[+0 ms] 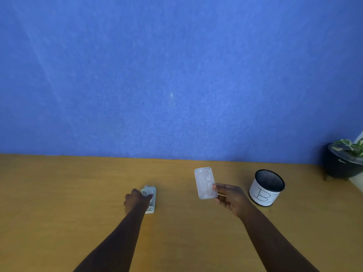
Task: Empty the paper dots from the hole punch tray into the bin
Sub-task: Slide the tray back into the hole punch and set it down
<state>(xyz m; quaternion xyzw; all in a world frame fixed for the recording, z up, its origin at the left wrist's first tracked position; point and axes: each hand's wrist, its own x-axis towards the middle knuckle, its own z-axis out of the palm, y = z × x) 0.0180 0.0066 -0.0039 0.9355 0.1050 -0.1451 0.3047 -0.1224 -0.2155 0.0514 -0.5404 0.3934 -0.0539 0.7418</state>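
Observation:
A small pale hole punch [151, 199] lies on the wooden desk [78, 193], left of centre. My left hand [135, 201] rests over it, fingers curled on its top. My right hand [229, 197] holds a translucent white plastic tray [204, 182] by its lower right edge, lifted off the desk with its flat face tilted toward me. The bin [266, 188], a black mesh cup wrapped in white paper with handwritten letters, stands upright just right of that hand. No paper dots are visible.
A blue wall [176, 75] rises behind the desk. A dark pot with a green-leafed plant [343, 160] stands at the far right, beyond the bin.

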